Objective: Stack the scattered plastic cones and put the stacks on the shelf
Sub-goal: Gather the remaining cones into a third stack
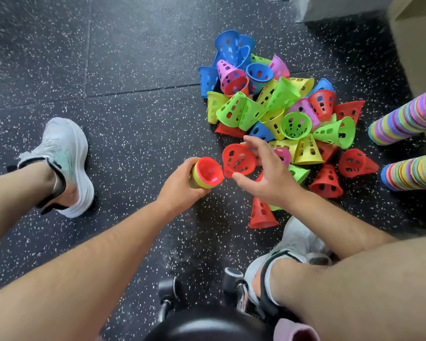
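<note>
A pile of loose plastic cones in blue, pink, green, yellow and red lies on the dark speckled floor. My left hand grips a short stack of nested cones, its open red mouth facing right. My right hand holds a single red cone between thumb and fingers, its wide mouth facing me, just right of the stack and apart from it. Two long finished stacks lie at the right edge.
My two white shoes stand on the floor on either side. A wheeled stool base sits below me. A beige piece of furniture stands at the upper right. More red cones lie near my right foot.
</note>
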`<control>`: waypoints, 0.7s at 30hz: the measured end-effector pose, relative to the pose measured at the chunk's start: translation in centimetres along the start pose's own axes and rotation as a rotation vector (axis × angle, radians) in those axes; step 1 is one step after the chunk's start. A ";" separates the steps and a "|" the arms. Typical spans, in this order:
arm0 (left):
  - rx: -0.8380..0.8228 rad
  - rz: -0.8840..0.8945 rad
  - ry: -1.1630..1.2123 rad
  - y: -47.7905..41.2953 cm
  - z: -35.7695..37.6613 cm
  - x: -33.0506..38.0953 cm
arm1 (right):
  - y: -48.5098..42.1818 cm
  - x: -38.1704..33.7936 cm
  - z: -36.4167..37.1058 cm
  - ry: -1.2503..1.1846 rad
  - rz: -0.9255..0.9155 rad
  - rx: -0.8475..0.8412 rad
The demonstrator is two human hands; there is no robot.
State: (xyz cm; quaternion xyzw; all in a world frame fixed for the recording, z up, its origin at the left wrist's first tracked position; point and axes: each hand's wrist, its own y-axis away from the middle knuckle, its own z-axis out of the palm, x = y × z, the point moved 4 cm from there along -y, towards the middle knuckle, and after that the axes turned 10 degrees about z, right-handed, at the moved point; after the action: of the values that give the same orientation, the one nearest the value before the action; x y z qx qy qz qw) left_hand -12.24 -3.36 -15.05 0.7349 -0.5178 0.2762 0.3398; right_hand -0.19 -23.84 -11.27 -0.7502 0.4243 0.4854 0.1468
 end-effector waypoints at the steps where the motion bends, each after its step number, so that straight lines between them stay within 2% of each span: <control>1: -0.005 0.019 0.008 -0.3 0.2 0.7 | 0.0 0.0 0.0 0.003 0.011 -0.012; 6: -0.074 0.091 -0.010 -1.3 1.9 2.7 | 0.4 0.5 -0.2 0.099 0.001 -0.071; 10: -0.064 0.096 0.003 -1.1 2.7 3.3 | 1.3 1.2 -0.8 0.060 0.037 -0.067; 15: -0.064 0.126 0.068 -1.0 3.3 4.7 | 2.0 1.9 -0.8 0.180 0.068 -0.127; 21: -0.109 0.263 0.036 -1.1 3.6 5.7 | 2.9 2.6 -0.9 0.188 0.104 -0.197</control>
State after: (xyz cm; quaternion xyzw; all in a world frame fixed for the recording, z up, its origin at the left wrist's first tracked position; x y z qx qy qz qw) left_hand -9.18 -9.19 -13.19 0.6361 -0.6177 0.3028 0.3494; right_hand -1.51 -27.42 -12.52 -0.7802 0.4248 0.4591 0.0064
